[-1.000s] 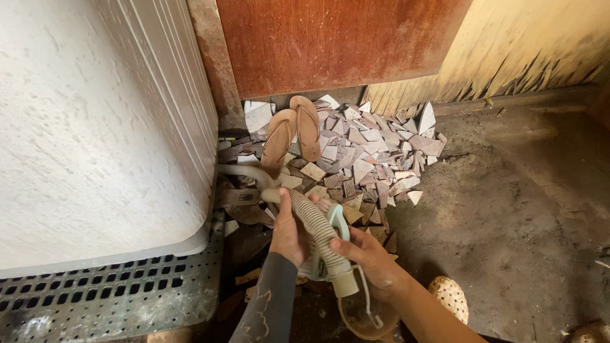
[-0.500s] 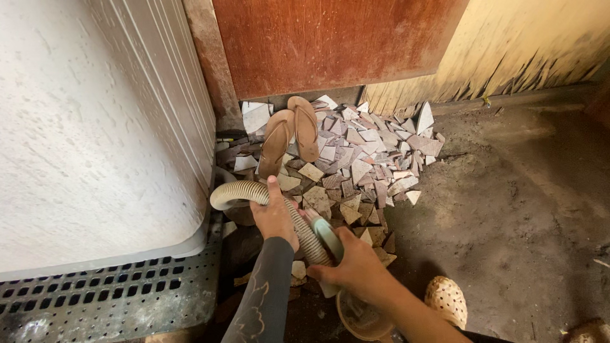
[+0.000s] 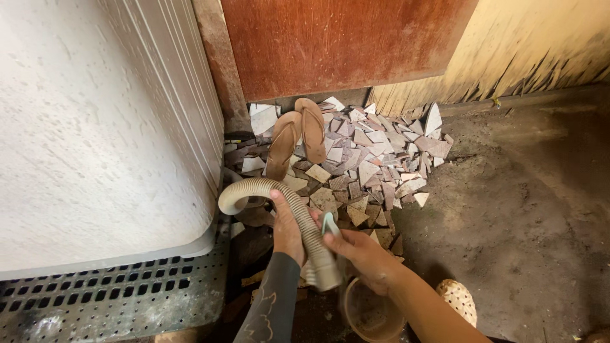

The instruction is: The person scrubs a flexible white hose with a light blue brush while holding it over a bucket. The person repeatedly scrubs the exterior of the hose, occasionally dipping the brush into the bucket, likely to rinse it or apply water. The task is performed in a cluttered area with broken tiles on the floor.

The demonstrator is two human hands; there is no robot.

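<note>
A ribbed beige hose point(image 3: 264, 189) curves out from under a white machine point(image 3: 95, 127) and runs down toward me. My left hand point(image 3: 287, 225) grips the hose from its left side, in a dark patterned sleeve. My right hand point(image 3: 362, 251) holds the hose's lower end point(image 3: 324, 270) together with a small pale blue-green clip point(image 3: 330, 223). Below the hose end sits a round brown bucket point(image 3: 372, 314), seen from above.
A pile of broken tile pieces point(image 3: 375, 162) lies against a red-brown wooden door point(image 3: 337, 44), with a pair of brown flip-flops point(image 3: 298, 136) on it. A perforated metal grate point(image 3: 108, 295) sits under the machine. Dirt floor point(image 3: 521, 216) spreads to the right. A woven sandal point(image 3: 459, 298) is near me.
Both hands have lifted the hose and swung its free end down toward the bucket; the hose's bend now arches higher beside the machine.
</note>
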